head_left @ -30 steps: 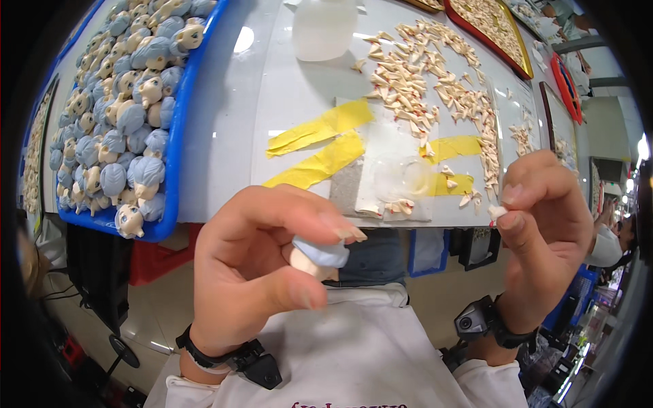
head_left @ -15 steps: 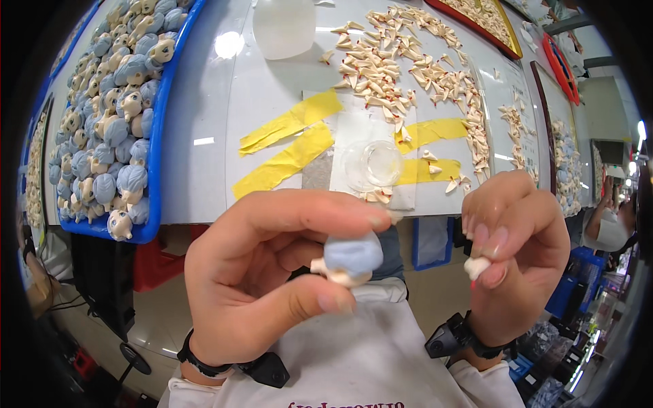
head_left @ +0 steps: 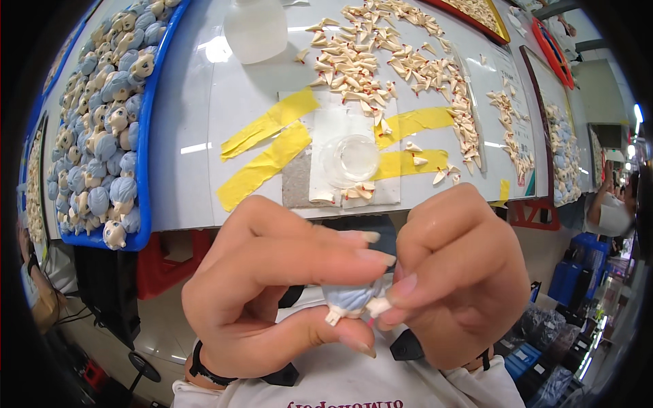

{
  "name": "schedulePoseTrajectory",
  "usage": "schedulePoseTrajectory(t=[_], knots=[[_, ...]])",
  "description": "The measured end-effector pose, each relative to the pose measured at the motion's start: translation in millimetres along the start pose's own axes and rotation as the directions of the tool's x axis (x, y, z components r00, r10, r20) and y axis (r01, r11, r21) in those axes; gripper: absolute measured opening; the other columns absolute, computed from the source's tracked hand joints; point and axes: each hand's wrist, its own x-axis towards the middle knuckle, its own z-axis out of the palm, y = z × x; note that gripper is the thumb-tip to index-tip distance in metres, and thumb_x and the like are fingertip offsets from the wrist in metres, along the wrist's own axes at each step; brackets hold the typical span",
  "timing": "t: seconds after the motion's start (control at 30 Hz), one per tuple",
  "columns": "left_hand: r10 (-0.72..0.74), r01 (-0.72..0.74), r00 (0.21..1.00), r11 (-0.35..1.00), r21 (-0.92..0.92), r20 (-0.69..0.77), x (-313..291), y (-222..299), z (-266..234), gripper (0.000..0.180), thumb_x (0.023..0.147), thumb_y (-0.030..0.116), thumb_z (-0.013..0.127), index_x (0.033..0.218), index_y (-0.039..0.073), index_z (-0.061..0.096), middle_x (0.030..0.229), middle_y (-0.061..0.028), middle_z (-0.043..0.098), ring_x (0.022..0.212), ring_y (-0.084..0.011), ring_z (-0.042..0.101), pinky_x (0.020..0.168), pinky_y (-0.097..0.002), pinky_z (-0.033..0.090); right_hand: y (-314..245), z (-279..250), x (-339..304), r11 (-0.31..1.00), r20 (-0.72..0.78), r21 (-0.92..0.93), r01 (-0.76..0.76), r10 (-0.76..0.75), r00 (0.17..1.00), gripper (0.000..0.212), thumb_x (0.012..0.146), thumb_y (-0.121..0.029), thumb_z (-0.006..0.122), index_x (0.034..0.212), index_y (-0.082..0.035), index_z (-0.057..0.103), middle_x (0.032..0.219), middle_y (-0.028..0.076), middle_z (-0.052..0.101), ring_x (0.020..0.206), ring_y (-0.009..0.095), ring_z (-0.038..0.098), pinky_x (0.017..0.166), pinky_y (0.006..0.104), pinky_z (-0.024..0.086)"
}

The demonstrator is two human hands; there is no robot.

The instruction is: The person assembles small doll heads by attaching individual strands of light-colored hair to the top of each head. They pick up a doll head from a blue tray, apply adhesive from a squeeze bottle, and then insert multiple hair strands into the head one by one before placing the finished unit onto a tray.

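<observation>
My left hand (head_left: 252, 292) pinches a small doll head (head_left: 345, 299) with pale blue hair between thumb and fingers, in front of my chest. From its lower side sticks a short cream stub. My right hand (head_left: 466, 279) has a small cream pointed piece (head_left: 378, 306) between thumb and forefinger and holds it against the right side of the head. A bit of red shows just below that piece. The fingers cover much of the head and the rest of the piece. Many similar cream pieces (head_left: 347, 61) with red tips lie loose on the table.
On the left stands a blue tray (head_left: 144, 163) full of blue-haired doll heads. A round clear dish (head_left: 355, 158) sits on a board with yellow tape (head_left: 269, 122) beside it. Behind it is a translucent container (head_left: 255, 30). A rimmed tray (head_left: 500, 30) of cream pieces lies far right.
My right hand has moved left, bringing its cream piece up against the doll head. My left hand has lowered slightly and turned the head. The view has shifted a little to the right.
</observation>
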Motion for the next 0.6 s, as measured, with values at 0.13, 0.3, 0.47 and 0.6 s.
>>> schedulePoseTrajectory(t=[0.13,0.3,0.47,0.6], knots=[[0.028,-0.038,0.998,0.981,0.191,0.055,0.2,3.8,-5.0,0.031,0.065,0.012,0.079,0.087,0.0,0.061,0.087,-0.0135,0.054,0.073,-0.0181,0.059,0.066,-0.0251,0.047,-4.6,-1.9,3.5,0.984,0.018,-0.172,0.056,-0.054,0.998,0.036,0.063,-0.002,0.076,0.087,-0.015,0.051,0.079,0.003,0.053,0.065,0.015,0.046,0.06,0.027,0.035],[0.165,-0.167,0.986,0.913,0.372,0.039,2.4,6.9,-1.8,0.032,0.066,0.015,0.079,0.089,0.001,0.061,0.089,-0.014,0.053,0.073,-0.0184,0.059,0.064,-0.0246,0.047,-5.2,-2.2,6.0,0.978,0.011,-0.191,0.083,-0.082,0.997,0.038,0.062,0.004,0.072,0.088,-0.015,0.051,0.079,0.003,0.053,0.064,0.016,0.047,0.06,0.0275,0.036],[0.171,-0.166,0.985,0.937,0.308,0.009,2.9,-2.8,-11.2,0.039,0.067,0.024,0.079,0.093,0.004,0.058,0.092,-0.0143,0.05,0.07,-0.0183,0.057,0.061,-0.0243,0.047,6.4,-16.7,16.9,0.998,0.042,0.012,0.066,-0.067,0.997,0.022,0.068,0.003,0.067,0.082,-0.009,0.054,0.078,0.005,0.053,0.068,0.015,0.047,0.059,0.0262,0.036],[0.119,-0.091,0.989,0.954,0.285,-0.083,-5.4,-10.2,-29.0,0.047,0.065,0.026,0.08,0.096,0.007,0.052,0.097,-0.011,0.046,0.068,-0.017,0.055,0.058,-0.0225,0.046,20.6,-65.5,34.1,0.916,-0.14,-0.397,-0.063,0.008,0.99,0.01,0.074,-0.002,0.062,0.08,-0.001,0.055,0.074,0.003,0.051,0.07,0.013,0.046,0.061,0.0245,0.037]])
